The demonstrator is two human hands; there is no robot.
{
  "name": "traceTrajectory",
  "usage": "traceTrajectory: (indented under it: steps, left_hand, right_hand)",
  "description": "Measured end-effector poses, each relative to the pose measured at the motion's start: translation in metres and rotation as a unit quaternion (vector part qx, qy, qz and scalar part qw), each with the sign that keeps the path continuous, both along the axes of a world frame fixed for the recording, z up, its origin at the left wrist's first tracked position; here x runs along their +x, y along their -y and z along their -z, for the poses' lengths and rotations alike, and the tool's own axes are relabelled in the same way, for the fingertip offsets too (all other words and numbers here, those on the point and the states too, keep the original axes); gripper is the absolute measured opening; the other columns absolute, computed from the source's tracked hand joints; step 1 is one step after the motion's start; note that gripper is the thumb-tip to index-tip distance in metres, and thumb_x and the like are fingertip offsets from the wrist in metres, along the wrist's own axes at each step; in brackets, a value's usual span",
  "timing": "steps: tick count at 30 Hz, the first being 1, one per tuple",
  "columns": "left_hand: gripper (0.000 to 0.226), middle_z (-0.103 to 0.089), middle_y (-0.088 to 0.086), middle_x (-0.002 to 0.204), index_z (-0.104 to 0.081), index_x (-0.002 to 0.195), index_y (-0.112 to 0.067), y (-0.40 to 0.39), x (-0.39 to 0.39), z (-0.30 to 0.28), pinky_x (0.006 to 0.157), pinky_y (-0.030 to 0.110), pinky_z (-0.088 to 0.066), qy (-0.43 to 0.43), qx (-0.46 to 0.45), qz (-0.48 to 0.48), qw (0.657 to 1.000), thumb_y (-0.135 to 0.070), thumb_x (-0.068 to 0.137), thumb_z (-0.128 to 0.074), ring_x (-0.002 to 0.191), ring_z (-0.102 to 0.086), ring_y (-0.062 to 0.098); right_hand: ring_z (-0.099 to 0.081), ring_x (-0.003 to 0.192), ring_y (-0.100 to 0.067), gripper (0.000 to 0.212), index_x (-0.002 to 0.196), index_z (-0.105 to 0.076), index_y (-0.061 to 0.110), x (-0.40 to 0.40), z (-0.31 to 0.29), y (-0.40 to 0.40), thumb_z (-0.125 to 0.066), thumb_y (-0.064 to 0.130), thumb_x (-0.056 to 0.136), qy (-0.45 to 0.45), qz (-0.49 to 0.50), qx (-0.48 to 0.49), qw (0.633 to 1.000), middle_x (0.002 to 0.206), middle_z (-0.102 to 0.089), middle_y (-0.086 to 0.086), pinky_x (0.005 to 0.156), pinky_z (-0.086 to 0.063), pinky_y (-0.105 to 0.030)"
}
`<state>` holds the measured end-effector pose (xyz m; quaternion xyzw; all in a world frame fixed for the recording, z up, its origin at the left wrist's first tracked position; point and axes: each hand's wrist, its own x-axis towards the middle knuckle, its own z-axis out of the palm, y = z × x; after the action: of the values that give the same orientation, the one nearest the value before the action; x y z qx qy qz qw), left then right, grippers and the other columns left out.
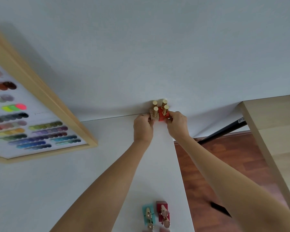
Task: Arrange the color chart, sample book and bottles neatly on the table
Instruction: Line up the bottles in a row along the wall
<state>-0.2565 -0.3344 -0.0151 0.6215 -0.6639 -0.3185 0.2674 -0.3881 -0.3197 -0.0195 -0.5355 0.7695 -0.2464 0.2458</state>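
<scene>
At twelve o'clock on the white desk (107, 164), both hands' fingers (150, 119) pinch four small gold-capped square glass bottles (159, 111); rigid, light, likely fragile, best gripped at their bases.

I see a white table (117, 164) running up to the wall. At its far edge stand four gold-capped bottles (159, 110) in a tight square, touching: the front left beige, the front right red. A wood-framed color chart (40, 118) lies at the left. Near me, well apart from those, a teal bottle (148, 213) and a dark red bottle (162, 210) sit side by side.
</scene>
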Motion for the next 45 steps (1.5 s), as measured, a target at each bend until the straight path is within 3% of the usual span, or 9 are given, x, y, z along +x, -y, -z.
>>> traceTrajectory:
  steps: [6,11,14,16,21,27,32,36,45]
  left_hand:
    - [0.013,-0.065,0.017,0.096,-0.063,0.096,0.000,-0.002,0.006,-0.009,0.083,0.038,-0.051,0.048,0.022,0.025,0.998,-0.006,0.085,-0.063,0.091,-0.060,0.029]
    - [0.041,-0.060,0.013,0.108,-0.054,0.124,-0.002,-0.031,0.032,-0.021,0.087,0.030,-0.051,0.019,0.045,0.064,0.997,-0.008,0.085,-0.066,0.093,-0.062,0.022]
    - [0.049,-0.061,0.009,0.109,-0.051,0.131,-0.006,-0.065,0.058,-0.028,0.086,0.024,-0.049,0.019,0.067,0.118,0.991,-0.009,0.085,-0.067,0.091,-0.060,0.016]
    - [0.047,-0.063,0.012,0.109,-0.054,0.129,-0.006,-0.090,0.077,-0.031,0.090,0.028,-0.051,0.021,0.081,0.143,0.986,-0.008,0.084,-0.067,0.092,-0.062,0.018]
    - [0.047,-0.064,0.012,0.111,-0.056,0.127,-0.007,-0.155,0.113,-0.034,0.086,0.020,-0.046,0.034,0.110,0.176,0.978,-0.008,0.082,-0.069,0.091,-0.061,0.014]
    - [0.054,-0.060,0.001,0.124,-0.053,0.131,-0.015,-0.208,0.129,-0.033,0.088,0.017,-0.044,0.073,0.141,0.217,0.963,-0.011,0.081,-0.072,0.104,-0.055,0.006]
    - [0.062,-0.058,0.002,0.126,-0.052,0.131,-0.015,-0.229,0.125,-0.030,0.092,0.019,-0.040,0.077,0.160,0.232,0.956,-0.013,0.074,-0.078,0.113,-0.055,0.015]
    - [0.059,-0.061,0.005,0.119,-0.055,0.125,-0.013,-0.239,0.119,-0.025,0.093,0.026,-0.045,0.080,0.121,0.216,0.966,-0.018,0.072,-0.080,0.109,-0.057,0.020]
    - [0.048,-0.063,0.004,0.114,-0.056,0.120,-0.014,-0.245,0.114,-0.015,0.089,0.028,-0.052,0.090,0.044,0.178,0.979,-0.022,0.077,-0.075,0.102,-0.061,0.018]
  right_hand:
    - [-0.057,0.085,-0.028,0.014,0.097,-0.062,0.002,-0.003,-0.004,-0.006,-0.052,0.006,0.090,0.000,0.009,0.036,0.999,0.096,-0.062,-0.016,0.066,-0.030,-0.021]
    - [-0.058,0.091,-0.017,0.040,0.128,-0.053,0.007,-0.004,-0.015,-0.045,-0.059,0.012,0.089,0.037,0.018,0.056,0.998,0.116,-0.060,-0.012,0.079,-0.038,-0.021]
    - [-0.062,0.080,-0.015,0.035,0.122,-0.059,0.010,-0.005,-0.022,-0.085,-0.062,0.012,0.087,0.031,-0.020,0.056,0.998,0.114,-0.063,-0.010,0.087,-0.047,-0.026]
    - [-0.059,0.074,-0.009,0.032,0.117,-0.062,0.012,-0.006,-0.025,-0.114,-0.063,0.012,0.085,0.028,-0.053,0.064,0.996,0.109,-0.065,-0.007,0.081,-0.044,-0.021]
    - [-0.064,0.088,-0.016,0.030,0.113,-0.065,0.012,-0.003,-0.033,-0.182,-0.066,0.012,0.083,0.046,-0.116,0.095,0.988,0.102,-0.069,-0.005,0.085,-0.048,-0.023]
    - [-0.058,0.078,0.000,0.039,0.119,-0.060,0.022,0.005,-0.034,-0.232,-0.070,0.017,0.081,0.049,-0.195,0.143,0.969,0.110,-0.063,0.002,0.063,-0.043,-0.008]
    - [-0.059,0.090,-0.007,0.060,0.126,-0.053,0.027,0.018,-0.032,-0.248,-0.079,0.022,0.072,0.048,-0.239,0.175,0.954,0.114,-0.058,0.003,0.078,-0.052,-0.020]
    - [-0.059,0.092,-0.013,0.065,0.127,-0.051,0.025,0.031,-0.031,-0.253,-0.081,0.025,0.069,0.044,-0.239,0.167,0.956,0.115,-0.059,0.000,0.082,-0.052,-0.028]
    - [-0.059,0.095,-0.019,0.045,0.117,-0.055,0.019,0.045,-0.029,-0.248,-0.073,0.031,0.078,0.014,-0.228,0.114,0.967,0.108,-0.059,-0.004,0.080,-0.046,-0.025]
